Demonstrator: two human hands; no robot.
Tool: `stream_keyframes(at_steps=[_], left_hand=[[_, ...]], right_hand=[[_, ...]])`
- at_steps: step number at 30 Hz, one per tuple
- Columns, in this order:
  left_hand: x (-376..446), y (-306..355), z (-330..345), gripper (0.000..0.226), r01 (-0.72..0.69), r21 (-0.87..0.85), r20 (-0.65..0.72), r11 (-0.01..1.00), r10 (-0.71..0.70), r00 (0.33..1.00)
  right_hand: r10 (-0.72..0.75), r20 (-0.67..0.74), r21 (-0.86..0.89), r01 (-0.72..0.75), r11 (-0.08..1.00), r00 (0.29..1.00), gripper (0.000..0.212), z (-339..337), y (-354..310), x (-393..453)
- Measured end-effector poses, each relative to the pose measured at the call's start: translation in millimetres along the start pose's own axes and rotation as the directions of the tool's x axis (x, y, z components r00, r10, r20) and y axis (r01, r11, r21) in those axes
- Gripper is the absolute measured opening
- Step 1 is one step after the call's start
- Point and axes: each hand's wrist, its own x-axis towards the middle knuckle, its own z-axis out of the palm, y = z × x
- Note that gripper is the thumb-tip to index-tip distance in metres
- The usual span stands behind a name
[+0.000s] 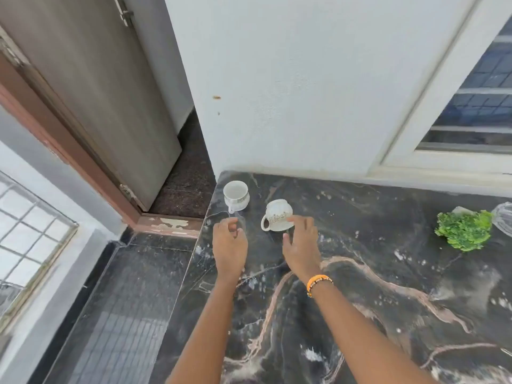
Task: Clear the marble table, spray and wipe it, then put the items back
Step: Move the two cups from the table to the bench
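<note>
**Both hands at the two cups, marble table**

Dark veined marble table, against the white wall. Two white cups near its far left corner: the upright cup closest to the corner, the tilted cup just right of it, leaning, handle toward me. My right hand is by the tilted cup, fingers apart and fairly straight, fingertips at its side; not gripping it. My left hand hovers just short of the upright cup, fingers loosely curled, holding nothing I can make out. Orange wristband on my right wrist. Green leafy bunch well right, clear plastic item beside it at the frame edge. Door and dark floor left.
</note>
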Motion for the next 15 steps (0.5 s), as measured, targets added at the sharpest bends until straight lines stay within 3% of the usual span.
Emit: stream_keyframes(at_steps=[2, 5, 9, 12, 15], left_hand=[[16, 2, 3, 0.037, 0.084, -0.015, 0.02, 0.996, -0.084, 0.996], [40, 1, 10, 0.036, 0.185, -0.078, 0.063, 0.98, -0.18, 0.982], [58, -9, 16, 0.026, 0.193, -0.106, 0.057, 0.975, -0.188, 0.98], [71, -15, 18, 0.022, 0.189, -0.064, 0.051, 0.98, -0.186, 0.981], [80, -21, 21, 0.022, 0.16, -0.006, 0.078, 0.987, -0.159, 0.984]], right_hand=[[-0.031, -0.05, -0.049, 0.029, 0.998, 0.998, 0.041, 2, -2, 16], [-0.032, -0.015, -0.127, 0.03, 0.991, 0.999, 0.042, 5, 0, 38], [-0.069, -0.013, -0.223, 0.065, 0.973, 0.998, 0.028, 8, 6, 53], [-0.127, -0.088, -0.191, 0.108, 0.976, 0.988, 0.019, 7, 6, 61], [-0.075, -0.118, -0.163, 0.055, 0.985, 0.99, 0.02, 7, 10, 71]])
